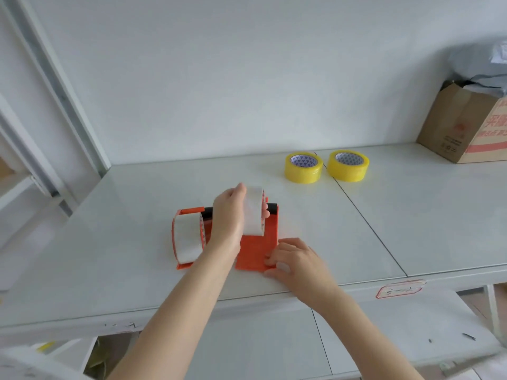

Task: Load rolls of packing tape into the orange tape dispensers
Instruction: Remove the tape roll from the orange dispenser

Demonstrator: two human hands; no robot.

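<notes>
Two orange tape dispensers lie side by side on the white shelf. The left dispenser (182, 244) holds a clear tape roll (188, 237) in its frame. My left hand (229, 215) grips a second clear tape roll (253, 211) upright over the right dispenser (259, 250). My right hand (292, 259) holds the near right corner of that dispenser, with curled fingers on its orange plate. Two yellow tape rolls (303, 167) (348, 165) lie flat farther back on the right.
A cardboard box (463, 124) with grey bags on top stands at the far right against the wall. A metal shelf upright (63, 100) runs along the left. The white shelf (137, 270) has a front edge near me, with a red-bordered label (399, 289) stuck on it.
</notes>
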